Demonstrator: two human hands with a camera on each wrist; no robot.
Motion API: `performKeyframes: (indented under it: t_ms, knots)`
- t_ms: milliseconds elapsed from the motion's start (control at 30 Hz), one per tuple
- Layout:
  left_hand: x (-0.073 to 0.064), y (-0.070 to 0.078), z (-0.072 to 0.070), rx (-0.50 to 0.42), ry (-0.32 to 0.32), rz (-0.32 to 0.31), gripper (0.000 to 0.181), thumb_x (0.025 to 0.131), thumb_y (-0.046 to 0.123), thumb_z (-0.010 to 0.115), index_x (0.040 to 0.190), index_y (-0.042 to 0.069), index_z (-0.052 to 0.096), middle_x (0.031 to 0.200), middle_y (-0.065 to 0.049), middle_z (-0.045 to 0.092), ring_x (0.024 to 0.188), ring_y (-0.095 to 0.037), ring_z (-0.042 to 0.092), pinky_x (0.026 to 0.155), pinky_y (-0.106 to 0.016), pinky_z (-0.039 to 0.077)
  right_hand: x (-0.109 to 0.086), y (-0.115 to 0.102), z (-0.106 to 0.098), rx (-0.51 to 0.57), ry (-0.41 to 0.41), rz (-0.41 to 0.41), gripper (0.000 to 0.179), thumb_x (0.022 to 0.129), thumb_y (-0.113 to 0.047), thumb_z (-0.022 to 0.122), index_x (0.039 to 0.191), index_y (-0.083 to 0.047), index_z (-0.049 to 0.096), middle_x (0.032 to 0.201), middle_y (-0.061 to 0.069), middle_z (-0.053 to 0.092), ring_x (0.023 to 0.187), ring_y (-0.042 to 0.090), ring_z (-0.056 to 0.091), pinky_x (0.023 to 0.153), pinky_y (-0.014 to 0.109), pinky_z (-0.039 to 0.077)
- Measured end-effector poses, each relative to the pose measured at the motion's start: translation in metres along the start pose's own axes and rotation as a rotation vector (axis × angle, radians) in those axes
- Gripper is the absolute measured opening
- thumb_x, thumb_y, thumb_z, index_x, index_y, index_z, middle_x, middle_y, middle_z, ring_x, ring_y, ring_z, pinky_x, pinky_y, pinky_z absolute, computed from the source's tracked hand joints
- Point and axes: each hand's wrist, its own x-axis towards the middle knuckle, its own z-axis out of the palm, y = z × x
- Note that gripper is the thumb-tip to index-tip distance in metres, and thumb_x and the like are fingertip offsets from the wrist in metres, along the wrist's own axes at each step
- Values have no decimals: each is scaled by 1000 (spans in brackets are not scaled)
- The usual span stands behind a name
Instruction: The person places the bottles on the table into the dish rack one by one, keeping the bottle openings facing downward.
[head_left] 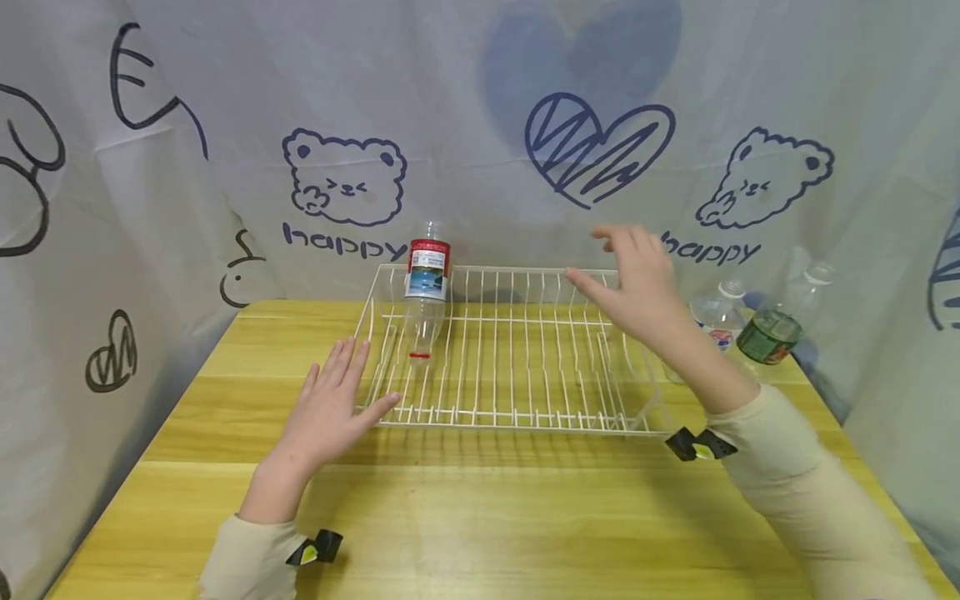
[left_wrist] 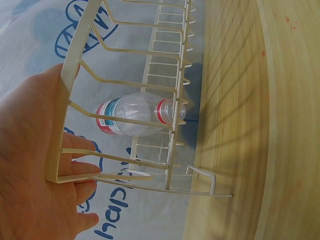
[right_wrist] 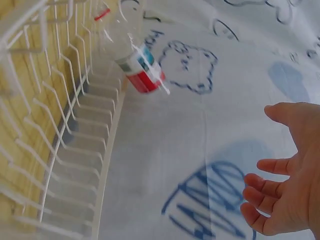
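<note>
A white wire dish rack (head_left: 525, 428) stands on the wooden table. Inside it near the left end, a clear plastic bottle (head_left: 427, 271) with a red, white and blue label leans upside down, its red neck ring low between the wires. My left hand (head_left: 327, 417) is at the rack's front left corner, fingers stretched and thumb spread; in the left wrist view the hand (left_wrist: 35, 150) lies against the rim. Above the rack's right end my right hand (head_left: 641, 287) is raised in the air, holding nothing, with thumb and fingers apart in the right wrist view.
To the right of the rack are two more clear plastic bottles: one with a green label (head_left: 771, 336), the other (head_left: 720, 312) partly hidden behind my right forearm. A pale curtain (head_left: 480, 167) with drawn bears and hearts hangs behind the table (head_left: 480, 517).
</note>
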Motion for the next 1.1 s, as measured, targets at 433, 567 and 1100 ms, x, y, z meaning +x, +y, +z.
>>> performKeyframes:
  t_ms: [433,567,1100]
  knots:
    - [0,1,0,3,-8,-2,92,95,67,39,157,10,2,165,-15,-2,152,-37,-1,122,-59,0,-60,73,-28,120,251,251,59,95,-40,59,140,-4,44,126,20,49,113,30,43,86,37,37]
    - [0,1,1,5,-7,1,91,95,66,39,157,10,3,165,-15,-1,152,-37,-1,122,-59,0,-77,94,-26,147,285,399,62,95,-43,57,143,-6,41,128,16,48,110,21,41,85,30,38]
    - [-2,0,-1,-6,-5,-10,90,95,65,38,158,11,2,165,-16,-1,152,-38,-1,122,-59,-1,-107,163,32,146,449,551,70,88,-36,70,137,4,41,118,24,46,114,35,39,96,48,33]
